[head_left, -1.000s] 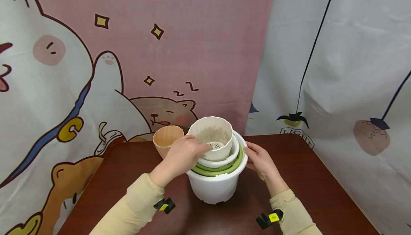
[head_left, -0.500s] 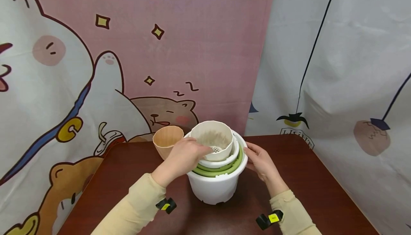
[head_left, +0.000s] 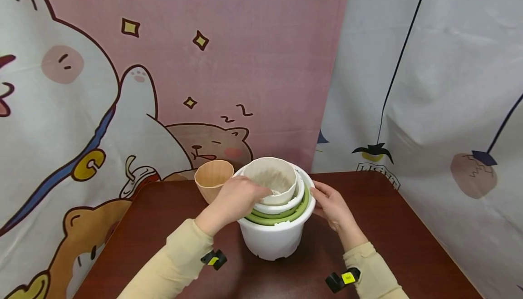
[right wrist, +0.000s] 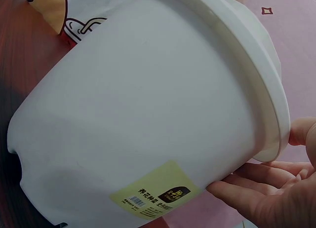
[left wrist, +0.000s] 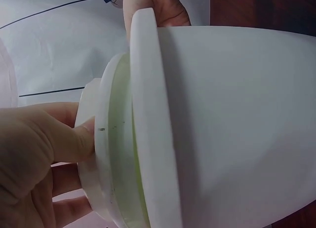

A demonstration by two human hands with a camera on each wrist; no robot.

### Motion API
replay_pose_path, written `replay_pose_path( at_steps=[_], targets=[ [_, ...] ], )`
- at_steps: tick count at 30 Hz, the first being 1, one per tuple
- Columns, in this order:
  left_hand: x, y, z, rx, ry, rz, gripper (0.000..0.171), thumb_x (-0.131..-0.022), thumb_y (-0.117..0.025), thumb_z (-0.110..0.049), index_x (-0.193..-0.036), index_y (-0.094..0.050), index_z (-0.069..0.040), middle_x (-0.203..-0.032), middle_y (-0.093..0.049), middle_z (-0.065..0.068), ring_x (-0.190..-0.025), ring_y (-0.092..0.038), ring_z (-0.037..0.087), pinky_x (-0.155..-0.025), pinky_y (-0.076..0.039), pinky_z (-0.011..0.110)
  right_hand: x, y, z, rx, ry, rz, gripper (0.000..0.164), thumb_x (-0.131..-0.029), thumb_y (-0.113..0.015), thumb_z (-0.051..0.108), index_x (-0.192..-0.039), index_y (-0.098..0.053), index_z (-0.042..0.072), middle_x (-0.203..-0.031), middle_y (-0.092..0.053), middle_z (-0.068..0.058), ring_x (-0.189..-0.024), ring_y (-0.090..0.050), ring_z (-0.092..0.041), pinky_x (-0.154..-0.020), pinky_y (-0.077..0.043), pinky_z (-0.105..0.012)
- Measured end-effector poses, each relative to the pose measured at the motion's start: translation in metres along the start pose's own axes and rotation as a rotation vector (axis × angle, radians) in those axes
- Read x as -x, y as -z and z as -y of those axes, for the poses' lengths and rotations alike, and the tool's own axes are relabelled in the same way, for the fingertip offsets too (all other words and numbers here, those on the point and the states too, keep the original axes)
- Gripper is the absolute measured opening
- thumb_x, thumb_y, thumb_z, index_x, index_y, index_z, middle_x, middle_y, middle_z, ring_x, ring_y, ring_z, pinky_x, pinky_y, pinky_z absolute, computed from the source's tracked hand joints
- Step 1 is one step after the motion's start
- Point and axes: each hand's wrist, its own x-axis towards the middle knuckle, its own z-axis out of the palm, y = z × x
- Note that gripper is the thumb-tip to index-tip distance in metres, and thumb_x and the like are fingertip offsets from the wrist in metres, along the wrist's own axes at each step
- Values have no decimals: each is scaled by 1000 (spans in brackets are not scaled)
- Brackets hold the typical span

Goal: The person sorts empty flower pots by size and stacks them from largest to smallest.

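My left hand [head_left: 237,197] pinches the near left rim of a cream faceted flower pot [head_left: 267,172], stained inside and with drain holes in its bottom. That pot sits down within a smaller white pot [head_left: 278,209]. Around it shows a green pot rim [head_left: 267,221], and all are nested in a large white flower pot [head_left: 271,242] standing upright on the table. My right hand [head_left: 333,206] holds this large pot's right rim, thumb on the rim and fingers beneath against the wall. A yellow-green label [right wrist: 155,191] shows on the large pot in the right wrist view.
A peach-coloured faceted pot [head_left: 213,174] stands behind my left hand, left of the stack. Under everything is a dark red-brown table [head_left: 380,244]. A pink cartoon cloth [head_left: 265,63] and a pale cloth [head_left: 441,63] hang behind and beside it.
My left hand has lowered the cream pot a little, so it sits deeper in the nested stack. The right hand and the large white pot have stayed where they were.
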Motion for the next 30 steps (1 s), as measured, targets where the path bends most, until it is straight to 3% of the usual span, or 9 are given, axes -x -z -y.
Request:
replay_pose_path(
  at_steps=[20, 23, 30],
  targets=[
    [0, 4, -3, 55, 47, 113, 25, -87, -65, -5, -92, -72, -28, -70, -60, -13, -63, -56, 11, -57, -49, 33, 1, -2, -1, -10, 2, 1, 48, -105, -49, 18, -146, -39, -5, -133, -54, -23, -95, -66, -11, -80, -58, -33],
    [3, 6, -1, 104, 53, 114, 20, -92, -64, -8, -92, -72, -26, -74, -62, -12, -65, -56, 10, -59, -50, 31, 1, -2, 0, -14, 0, 4, 48, -105, -50, 19, -146, -39, -5, -131, -56, -21, -94, -66, -10, -80, -58, -33],
    [12, 8, 5, 177, 73, 63, 18, -91, -71, -13, -107, -76, -19, -101, -73, -5, -94, -68, 12, -80, -56, 32, 1, -2, 1, -24, -2, 5, 50, -105, -50, 19, -146, -39, -5, -132, -55, -20, -93, -67, -10, -80, -58, -33]
  ],
)
